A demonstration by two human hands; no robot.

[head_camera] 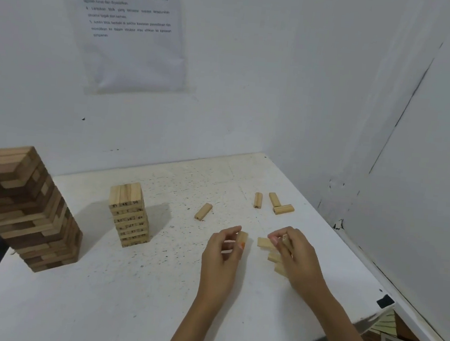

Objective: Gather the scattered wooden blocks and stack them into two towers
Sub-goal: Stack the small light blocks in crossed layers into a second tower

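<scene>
Pale wood on a white desk (123,298); head view, the only one I have.

- Left hand (223,250): fingers (228,232) curled, pinching one held block (242,238).
- Right hand (298,255): grasping a second block (285,238). A small loose cluster (265,242) lies on the desk against and partly under it.
- Numbered tower (129,213) stands left of both hands, with the left hand nearer. I judge that hand makes the next placement.
- Tall dark tower (22,206) is further left, well apart.
- Stray block (203,211) lies between the left hand and the numbered tower, long axis running near-left to far-right.
- Far blocks (274,200), three of them, sit beyond the right hand near the wall.

Gathering not yet done.
</scene>
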